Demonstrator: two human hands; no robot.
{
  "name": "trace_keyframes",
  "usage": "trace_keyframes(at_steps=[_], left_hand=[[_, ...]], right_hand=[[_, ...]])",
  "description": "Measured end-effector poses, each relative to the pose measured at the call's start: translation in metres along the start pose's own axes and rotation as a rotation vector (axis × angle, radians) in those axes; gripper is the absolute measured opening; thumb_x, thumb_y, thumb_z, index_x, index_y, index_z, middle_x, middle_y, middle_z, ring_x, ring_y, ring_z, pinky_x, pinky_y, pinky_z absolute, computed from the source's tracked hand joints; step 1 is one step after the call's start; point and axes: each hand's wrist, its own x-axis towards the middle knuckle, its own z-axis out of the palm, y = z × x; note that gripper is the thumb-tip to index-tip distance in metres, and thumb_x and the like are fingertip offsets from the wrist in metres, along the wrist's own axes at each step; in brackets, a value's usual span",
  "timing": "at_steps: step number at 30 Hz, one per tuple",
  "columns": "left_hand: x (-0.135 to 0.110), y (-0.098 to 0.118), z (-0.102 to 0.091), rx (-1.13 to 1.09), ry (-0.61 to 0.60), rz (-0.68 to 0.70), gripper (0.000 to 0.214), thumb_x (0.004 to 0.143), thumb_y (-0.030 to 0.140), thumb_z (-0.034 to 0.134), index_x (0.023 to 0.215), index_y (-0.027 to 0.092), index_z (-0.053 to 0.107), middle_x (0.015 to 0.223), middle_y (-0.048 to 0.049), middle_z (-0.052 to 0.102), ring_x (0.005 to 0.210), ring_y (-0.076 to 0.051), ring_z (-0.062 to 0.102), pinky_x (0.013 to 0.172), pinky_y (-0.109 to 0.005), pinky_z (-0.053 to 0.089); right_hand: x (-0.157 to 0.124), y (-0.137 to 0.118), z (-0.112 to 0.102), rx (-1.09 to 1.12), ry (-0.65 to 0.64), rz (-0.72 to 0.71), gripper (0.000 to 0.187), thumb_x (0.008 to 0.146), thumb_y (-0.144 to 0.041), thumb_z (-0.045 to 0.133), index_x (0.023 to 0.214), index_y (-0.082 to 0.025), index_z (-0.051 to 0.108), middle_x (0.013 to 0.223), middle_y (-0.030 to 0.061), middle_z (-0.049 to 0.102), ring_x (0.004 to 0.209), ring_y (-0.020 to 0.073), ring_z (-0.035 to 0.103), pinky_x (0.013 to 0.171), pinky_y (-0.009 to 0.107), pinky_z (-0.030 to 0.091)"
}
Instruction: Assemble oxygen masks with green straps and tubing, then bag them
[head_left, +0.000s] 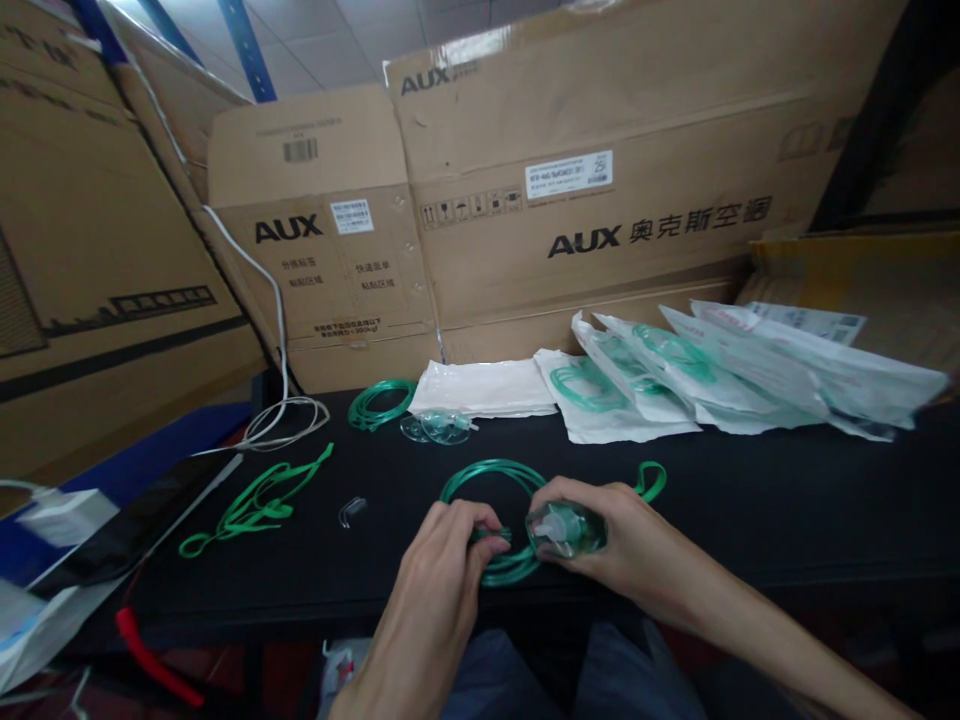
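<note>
My right hand [600, 500] is wrapped round a clear green oxygen mask [581, 530], whose whitish port points left. A green elastic strap [652, 482] loops out beyond that hand. My left hand [454, 550] pinches the green end fitting [491, 536] of the tubing, a short gap from the mask's port. Between and behind both hands, the coiled green tubing [495, 470] lies on the black table; the hands cover part of the coil.
Green elastic straps [259, 505] and a small clear plastic piece [351, 512] lie on the left. Farther back are another tubing coil [382, 400], a clear mask [439, 427], white pouches [487, 388] and several filled packets [660, 365]. Cardboard boxes [480, 250] wall the back; a white cable [281, 330] hangs left.
</note>
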Motion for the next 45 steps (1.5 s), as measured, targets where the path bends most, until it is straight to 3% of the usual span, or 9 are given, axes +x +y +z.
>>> trace_keyframes(at_steps=[7, 10, 14, 20, 24, 29, 34, 40, 45], left_hand=[[0.006, 0.006, 0.009, 0.035, 0.061, -0.031, 0.01, 0.096, 0.019, 0.053, 0.099, 0.023, 0.061, 0.091, -0.0034, 0.069, 0.086, -0.021, 0.067, 0.076, -0.032, 0.052], [0.007, 0.008, 0.013, 0.026, 0.071, 0.026, 0.01, 0.096, 0.017, 0.053, 0.098, 0.023, 0.062, 0.089, -0.0028, 0.07, 0.084, -0.021, 0.066, 0.075, -0.032, 0.052], [0.007, 0.005, 0.011, -0.039, 0.042, 0.091, 0.011, 0.097, 0.016, 0.055, 0.102, 0.022, 0.064, 0.094, -0.002, 0.071, 0.087, -0.02, 0.065, 0.078, -0.031, 0.05], [0.007, 0.004, 0.007, -0.081, 0.05, 0.039, 0.013, 0.097, 0.014, 0.056, 0.1, 0.023, 0.065, 0.095, -0.0008, 0.071, 0.09, -0.019, 0.065, 0.081, -0.03, 0.049], [0.007, 0.006, 0.005, -0.095, 0.061, 0.038, 0.014, 0.098, 0.015, 0.055, 0.103, 0.024, 0.066, 0.099, -0.0011, 0.071, 0.094, -0.019, 0.065, 0.084, -0.03, 0.05], [0.008, 0.005, 0.003, -0.116, 0.088, 0.068, 0.017, 0.099, 0.016, 0.054, 0.108, 0.025, 0.066, 0.102, -0.001, 0.072, 0.097, -0.018, 0.066, 0.087, -0.029, 0.051], [0.005, 0.001, 0.005, -0.146, 0.139, 0.067, 0.017, 0.096, 0.016, 0.061, 0.109, 0.025, 0.065, 0.103, 0.0003, 0.072, 0.096, -0.017, 0.067, 0.087, -0.027, 0.052], [0.004, 0.003, 0.005, -0.167, 0.154, 0.068, 0.012, 0.094, 0.015, 0.065, 0.102, 0.024, 0.066, 0.098, 0.001, 0.073, 0.094, -0.017, 0.068, 0.084, -0.026, 0.053], [0.006, 0.005, 0.004, -0.163, 0.171, 0.11, 0.013, 0.093, 0.012, 0.065, 0.101, 0.022, 0.066, 0.096, 0.0007, 0.072, 0.092, -0.016, 0.068, 0.083, -0.026, 0.052]], right_hand=[[0.002, -0.006, 0.025, 0.057, 0.146, 0.042, 0.015, 0.08, -0.022, 0.072, 0.093, -0.019, 0.067, 0.082, -0.0001, 0.073, 0.075, 0.0179, 0.068, 0.067, 0.024, 0.048], [0.002, -0.004, 0.02, 0.082, 0.205, 0.061, 0.025, 0.079, -0.034, 0.077, 0.097, -0.02, 0.067, 0.087, 0.0008, 0.072, 0.081, 0.0197, 0.067, 0.071, 0.025, 0.049], [0.002, 0.002, -0.006, 0.18, 0.117, 0.117, 0.053, 0.071, -0.045, 0.084, 0.114, -0.022, 0.063, 0.101, 0.0014, 0.07, 0.095, 0.0224, 0.065, 0.08, 0.028, 0.051], [-0.006, -0.004, -0.028, 0.13, -0.068, 0.08, 0.048, 0.095, -0.056, 0.055, 0.13, -0.023, 0.054, 0.114, 0.005, 0.065, 0.103, 0.0228, 0.062, 0.085, 0.031, 0.049], [-0.008, -0.007, -0.029, 0.035, -0.092, 0.082, 0.039, 0.1, -0.054, 0.045, 0.126, -0.026, 0.054, 0.112, 0.0025, 0.066, 0.102, 0.0208, 0.061, 0.09, 0.031, 0.046], [-0.001, -0.003, -0.026, -0.099, -0.036, -0.019, 0.032, 0.097, -0.051, 0.055, 0.111, -0.023, 0.064, 0.089, -0.0014, 0.068, 0.074, 0.0146, 0.059, 0.068, 0.024, 0.042], [0.005, -0.004, -0.023, -0.124, -0.067, -0.115, 0.024, 0.098, -0.042, 0.057, 0.102, -0.022, 0.07, 0.095, 0.0011, 0.07, 0.085, 0.0159, 0.063, 0.079, 0.025, 0.042], [0.004, -0.011, -0.022, -0.156, -0.091, -0.124, 0.012, 0.097, -0.025, 0.058, 0.101, -0.022, 0.068, 0.095, 0.0007, 0.067, 0.088, 0.0145, 0.061, 0.083, 0.025, 0.042], [0.003, -0.01, -0.02, -0.16, -0.122, -0.126, 0.011, 0.095, -0.022, 0.059, 0.102, -0.022, 0.068, 0.097, 0.0008, 0.065, 0.09, 0.0146, 0.061, 0.084, 0.025, 0.042]])
